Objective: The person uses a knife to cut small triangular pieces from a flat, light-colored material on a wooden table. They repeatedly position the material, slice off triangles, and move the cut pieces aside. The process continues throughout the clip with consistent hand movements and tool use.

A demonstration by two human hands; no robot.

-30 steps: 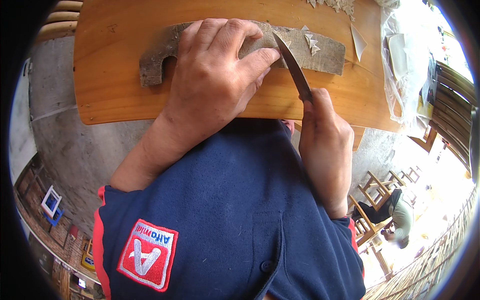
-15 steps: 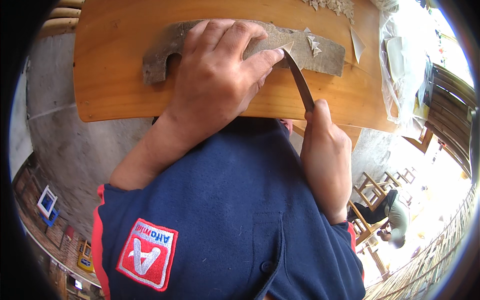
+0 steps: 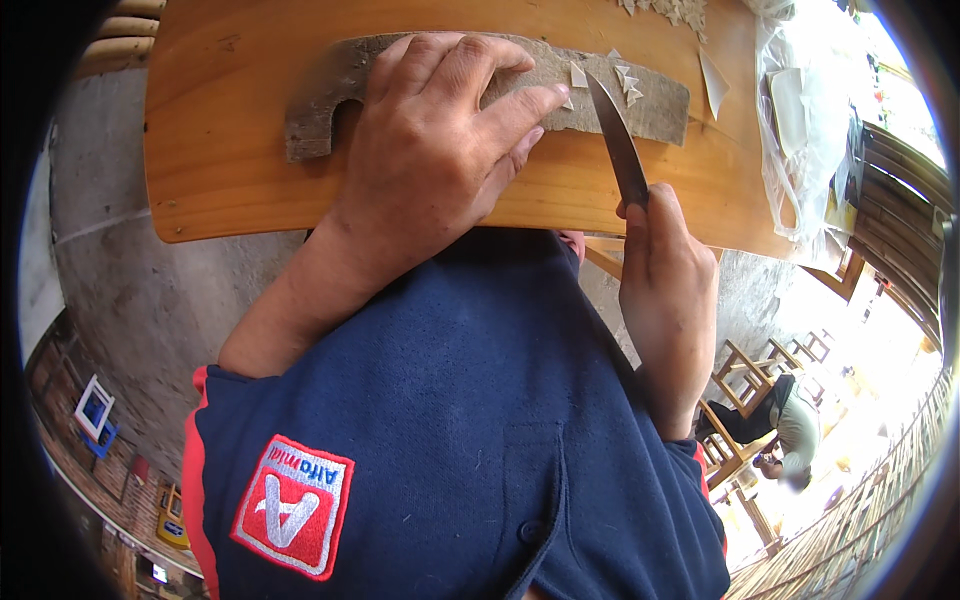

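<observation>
My left hand (image 3: 432, 135) lies across a worn grey-brown wooden board (image 3: 655, 105), its bent fingers over the board and the thumb by the near edge. The index fingertip is beside a small pale triangular piece (image 3: 568, 103). Another pale piece (image 3: 578, 75) rests on the board next to the tip of a dark-bladed knife (image 3: 618, 140). My right hand (image 3: 668, 275) is closed round the knife's handle, blade pointing away from me. Several little pale triangles (image 3: 629, 85) lie farther right on the board.
The board sits on a varnished wooden table (image 3: 240, 190). A heap of pale pieces (image 3: 680, 12) is at the far edge, with a pale pointed strip (image 3: 714, 85) nearby. Clear plastic bags (image 3: 790, 150) hang at the right. A person (image 3: 795, 430) bends among wooden stools in the background.
My right hand and the knife have moved right and slightly back, away from my left index fingertip. A pale piece now lies apart from the finger, by the knife tip.
</observation>
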